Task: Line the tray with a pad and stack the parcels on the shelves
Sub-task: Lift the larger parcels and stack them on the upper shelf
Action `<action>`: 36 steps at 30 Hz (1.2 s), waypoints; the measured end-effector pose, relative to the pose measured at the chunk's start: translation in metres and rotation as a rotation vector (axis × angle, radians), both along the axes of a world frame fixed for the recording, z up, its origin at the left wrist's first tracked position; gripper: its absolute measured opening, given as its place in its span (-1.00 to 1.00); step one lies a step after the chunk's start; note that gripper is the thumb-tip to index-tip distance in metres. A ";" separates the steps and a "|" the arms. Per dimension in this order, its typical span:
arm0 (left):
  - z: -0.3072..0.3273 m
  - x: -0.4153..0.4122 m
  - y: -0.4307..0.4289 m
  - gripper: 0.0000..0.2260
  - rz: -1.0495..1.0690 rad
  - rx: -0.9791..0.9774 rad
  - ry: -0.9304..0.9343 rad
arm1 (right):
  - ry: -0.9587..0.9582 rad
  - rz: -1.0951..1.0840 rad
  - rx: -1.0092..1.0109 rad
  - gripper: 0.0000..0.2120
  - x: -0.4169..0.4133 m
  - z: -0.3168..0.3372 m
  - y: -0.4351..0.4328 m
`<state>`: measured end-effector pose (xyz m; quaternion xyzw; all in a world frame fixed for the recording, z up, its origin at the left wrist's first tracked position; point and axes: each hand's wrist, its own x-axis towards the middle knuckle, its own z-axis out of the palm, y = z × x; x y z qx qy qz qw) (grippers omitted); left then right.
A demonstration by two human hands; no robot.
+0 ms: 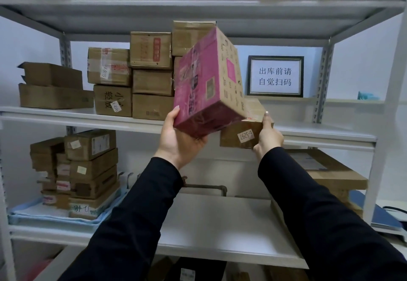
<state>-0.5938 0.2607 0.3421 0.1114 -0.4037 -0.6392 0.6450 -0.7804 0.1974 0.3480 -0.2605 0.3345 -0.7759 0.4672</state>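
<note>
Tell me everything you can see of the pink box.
The pink box is a cardboard carton: one printed pink face, one brown side with small dark marks and a pink square. It is held tilted in the air before the parcels stacked on the middle shelf. The left hand grips its lower left corner from beneath; its lower right edge rests on a brown parcel that the right hand grips.
</note>
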 end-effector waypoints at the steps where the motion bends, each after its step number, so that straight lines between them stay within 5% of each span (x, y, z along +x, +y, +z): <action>1: 0.005 -0.001 -0.002 -0.56 0.010 0.006 -0.023 | 0.012 0.011 0.016 -0.70 0.001 0.004 -0.003; 4: 0.016 -0.006 -0.008 -0.53 0.030 0.028 -0.088 | 0.112 0.025 0.023 -0.62 0.001 0.009 -0.015; 10: 0.035 -0.015 -0.020 -0.52 0.070 0.026 -0.223 | 0.380 -0.051 0.022 -0.11 -0.006 0.002 -0.037; 15: 0.047 -0.016 -0.027 -0.47 0.059 0.008 -0.258 | 0.364 -0.064 0.007 -0.18 -0.010 0.003 -0.053; 23: 0.049 -0.009 -0.029 -0.53 0.049 -0.011 -0.234 | 0.427 -0.072 -0.054 -0.58 -0.009 -0.001 -0.075; 29: 0.057 -0.009 -0.030 -0.45 0.049 -0.008 -0.232 | 0.456 -0.100 0.029 -0.45 -0.011 -0.004 -0.082; 36: 0.062 -0.012 -0.034 -0.48 0.057 -0.033 -0.252 | 0.456 -0.147 0.073 -0.70 -0.016 -0.007 -0.094</action>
